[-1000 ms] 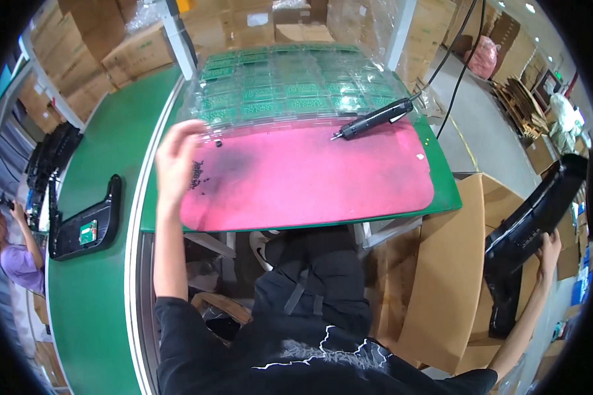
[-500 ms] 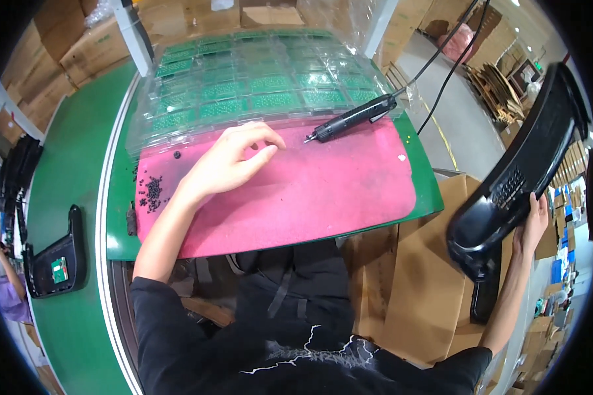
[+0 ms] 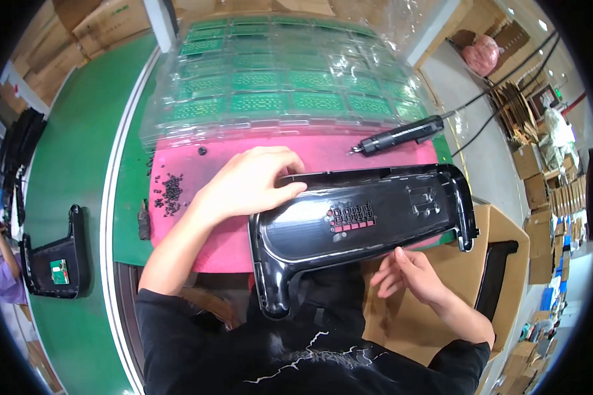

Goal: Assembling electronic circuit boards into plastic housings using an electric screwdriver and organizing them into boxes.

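Note:
A glossy black plastic housing (image 3: 310,230), L-shaped with a raised rim and a grid of small slots, lies over the pink mat (image 3: 211,247) and juts past the table's front edge. My left hand (image 3: 257,181) grips its upper left rim, thumb on the inner side and fingers over the edge. Just below the housing's near edge is my right hand (image 3: 412,276), palm turned up, fingers loosely curled and apart, holding nothing. Its fingertips come close to that edge; whether they touch is unclear. Beyond the housing, a black electric screwdriver (image 3: 402,135) rests with its bit pointing left.
Clear plastic trays of green circuit boards (image 3: 260,102) cover the table's far side. Small black screws (image 3: 171,194) lie on the mat's left. A cardboard box (image 3: 507,227) at right holds another black part (image 3: 497,280). A housing with a board (image 3: 59,270) sits on the left green bench.
My right hand has brought the housing from the far right over the mat and loosened its hold. My left hand has taken the housing's left rim. The view has shifted slightly.

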Available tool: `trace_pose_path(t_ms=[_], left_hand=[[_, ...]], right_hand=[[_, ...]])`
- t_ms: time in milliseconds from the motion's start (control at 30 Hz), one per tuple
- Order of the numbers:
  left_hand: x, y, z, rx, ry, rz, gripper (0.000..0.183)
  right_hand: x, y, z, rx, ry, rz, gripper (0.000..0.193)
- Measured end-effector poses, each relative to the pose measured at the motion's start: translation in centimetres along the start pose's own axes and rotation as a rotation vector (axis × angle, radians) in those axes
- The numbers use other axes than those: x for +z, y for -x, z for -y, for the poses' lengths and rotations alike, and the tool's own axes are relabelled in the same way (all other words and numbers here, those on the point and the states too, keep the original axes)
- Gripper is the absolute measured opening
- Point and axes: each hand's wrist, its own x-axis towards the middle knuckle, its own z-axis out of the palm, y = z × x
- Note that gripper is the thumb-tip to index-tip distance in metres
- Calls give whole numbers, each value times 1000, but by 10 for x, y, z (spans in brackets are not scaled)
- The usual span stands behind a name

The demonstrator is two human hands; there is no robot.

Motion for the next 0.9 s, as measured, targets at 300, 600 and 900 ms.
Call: trace_pose_path(t_ms=[300, 600, 900], left_hand=[[34, 8, 22, 75, -338, -226, 21], [35, 9, 36, 216, -573, -224, 18], [24, 9, 45, 246, -662, -339, 14]], right_hand=[[144, -133, 166, -1221, 964, 87, 20], [302, -336, 223, -1125, 1537, -197, 54], [291, -336, 226, -1765, 1200, -419, 34]])
